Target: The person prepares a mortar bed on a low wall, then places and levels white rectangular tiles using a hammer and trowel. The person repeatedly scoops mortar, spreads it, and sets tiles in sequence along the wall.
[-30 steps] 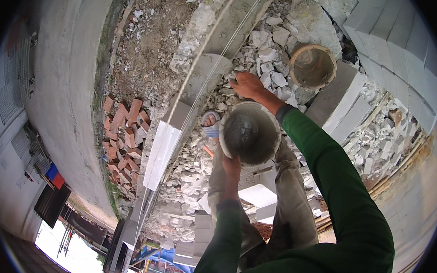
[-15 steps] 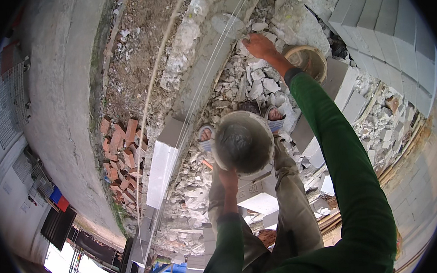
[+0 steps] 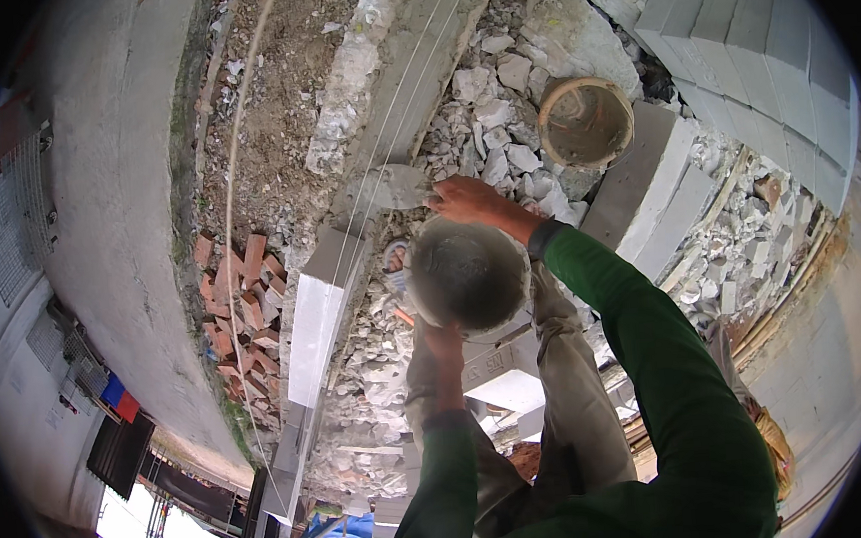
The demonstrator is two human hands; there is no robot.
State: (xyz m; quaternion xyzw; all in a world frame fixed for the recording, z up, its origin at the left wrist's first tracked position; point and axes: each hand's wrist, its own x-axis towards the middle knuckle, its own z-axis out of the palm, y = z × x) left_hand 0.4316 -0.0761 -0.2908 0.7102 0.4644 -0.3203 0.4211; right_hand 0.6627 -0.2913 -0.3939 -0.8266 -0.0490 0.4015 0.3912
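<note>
My left hand [image 3: 443,345] grips the near rim of a round bucket [image 3: 425,304] with wet grey mortar [image 3: 460,272] inside, held above my feet. My right hand [image 3: 478,205] is closed round the handle of a trowel [image 3: 393,186], just beyond the bucket. The trowel's flat rounded blade points left, over a strip of smooth grey mortar [image 3: 417,82]; whether it touches the strip I cannot tell. The strip leads to the far end of a pale block [image 3: 318,325] set in line with it. Two taut strings [image 3: 388,138] run above both.
A second bucket [image 3: 547,129] stands on broken rubble [image 3: 486,132] at the far right. Beside it lie grey blocks [image 3: 637,173], with a tall block stack [image 3: 753,62] farther right. Red bricks [image 3: 245,290] are heaped left of the strings. A sandalled foot [image 3: 396,257] shows by the mortar bucket.
My right hand has drawn the trowel back toward me along the mortar strip, from the far end to beside the bucket. My left hand still holds the bucket, with little shift.
</note>
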